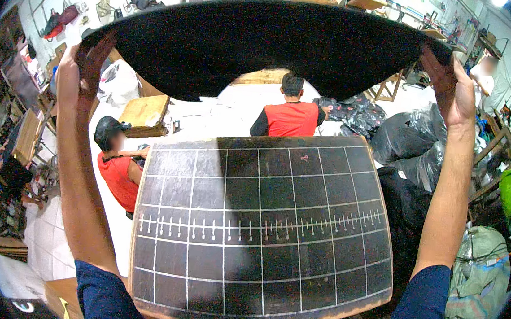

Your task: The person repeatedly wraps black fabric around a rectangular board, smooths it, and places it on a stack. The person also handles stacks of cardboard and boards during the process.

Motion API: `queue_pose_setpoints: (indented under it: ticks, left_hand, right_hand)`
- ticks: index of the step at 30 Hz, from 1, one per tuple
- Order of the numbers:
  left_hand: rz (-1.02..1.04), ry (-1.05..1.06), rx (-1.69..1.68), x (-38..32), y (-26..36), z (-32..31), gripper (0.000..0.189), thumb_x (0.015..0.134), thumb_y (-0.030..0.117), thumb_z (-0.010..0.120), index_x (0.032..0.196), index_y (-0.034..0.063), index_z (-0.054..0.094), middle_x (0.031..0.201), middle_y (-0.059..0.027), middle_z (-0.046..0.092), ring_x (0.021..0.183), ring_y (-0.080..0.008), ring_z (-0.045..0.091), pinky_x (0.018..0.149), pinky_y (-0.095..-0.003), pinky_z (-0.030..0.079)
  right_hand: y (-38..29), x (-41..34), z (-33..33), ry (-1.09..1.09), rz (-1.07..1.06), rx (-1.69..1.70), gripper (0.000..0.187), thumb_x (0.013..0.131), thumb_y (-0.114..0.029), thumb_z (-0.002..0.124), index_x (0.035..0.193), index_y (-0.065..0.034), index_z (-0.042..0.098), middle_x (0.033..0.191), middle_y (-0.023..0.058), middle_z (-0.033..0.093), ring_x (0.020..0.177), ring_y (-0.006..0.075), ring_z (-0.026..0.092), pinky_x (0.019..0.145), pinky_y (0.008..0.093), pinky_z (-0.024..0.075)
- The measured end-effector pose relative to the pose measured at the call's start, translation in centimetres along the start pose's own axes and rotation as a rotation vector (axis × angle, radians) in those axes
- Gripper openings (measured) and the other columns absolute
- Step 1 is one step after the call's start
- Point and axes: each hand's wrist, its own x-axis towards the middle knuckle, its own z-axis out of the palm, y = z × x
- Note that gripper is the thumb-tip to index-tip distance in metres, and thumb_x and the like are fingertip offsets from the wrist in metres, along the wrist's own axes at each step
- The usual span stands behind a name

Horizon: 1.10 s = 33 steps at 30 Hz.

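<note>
Both arms are raised and spread wide, holding up a large black cloth or garment (258,43) that hangs in an arc between my hands. My left hand (74,65) grips its left end, with the fingers partly behind the dark fabric. At the other end my right hand (460,97) holds the cloth, thumb upward. Below lies a dark board (273,255) with a white painted grid and a row of short white marks across it. A shadow covers part of the board.
A person in a red vest (290,119) sits beyond the board; another in red (118,178) is at its left edge. Black plastic bags (403,133) and a green sack (476,285) stand at the right. Stacked boards (146,113) lie at the back left.
</note>
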Motion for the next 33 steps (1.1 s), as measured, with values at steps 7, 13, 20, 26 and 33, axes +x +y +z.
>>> queue_pose_setpoints:
  ticks: [7,13,20,26,33]
  left_hand:
    - [-0.389,0.044,-0.275,-0.5,-23.0,-0.3,0.024,0.102,0.021,0.051,0.111,-0.0007,0.057,0.109,-0.0157,0.067,0.091,-0.0308,0.071,0.088,-0.0445,0.062]
    - [-0.703,0.002,0.011,-8.3,-37.1,-3.7,0.021,0.1,0.019,0.045,0.109,0.0029,0.055,0.105,-0.0124,0.066,0.09,-0.0266,0.07,0.075,-0.0423,0.061]
    - [-0.656,-0.001,-0.056,-12.8,-36.3,-7.5,0.025,0.102,0.021,0.044,0.118,0.006,0.056,0.113,-0.012,0.066,0.092,-0.0264,0.07,0.067,-0.0375,0.058]
    - [-0.735,-0.048,0.1,-17.7,-31.0,-9.5,0.02,0.105,0.023,0.045,0.111,0.009,0.058,0.104,-0.0068,0.067,0.086,-0.0223,0.07,0.071,-0.0354,0.055]
    - [-0.688,-0.002,-0.036,-24.6,-25.3,-11.2,0.013,0.104,0.024,0.053,0.103,0.0127,0.059,0.085,0.0012,0.062,0.071,-0.0118,0.063,0.057,-0.0261,0.052]
  right_hand:
    - [19.6,-0.1,-9.3,0.06,0.35,-0.038,0.035,0.106,-0.026,0.055,0.13,-0.0016,0.06,0.122,0.0152,0.07,0.108,0.0295,0.07,0.096,0.046,0.0581]
    - [32.9,-5.8,-13.1,0.332,0.693,-0.281,0.037,0.11,-0.03,0.047,0.124,0.0035,0.057,0.11,0.0191,0.069,0.081,0.0314,0.072,0.066,0.0412,0.0618]
    - [30.6,-10.0,-14.3,0.241,0.734,-0.362,0.04,0.109,-0.035,0.05,0.117,0.0028,0.061,0.095,0.016,0.072,0.073,0.0245,0.072,0.065,0.036,0.0618]
    - [27.1,-15.0,-13.4,0.213,0.78,-0.387,0.039,0.108,-0.036,0.053,0.113,0.0024,0.062,0.089,0.0164,0.071,0.073,0.0253,0.072,0.066,0.0376,0.0626]
    - [23.4,-21.6,-12.8,0.171,0.822,-0.409,0.04,0.109,-0.036,0.052,0.11,0.0021,0.064,0.09,0.0146,0.073,0.074,0.0236,0.073,0.067,0.0367,0.0622]
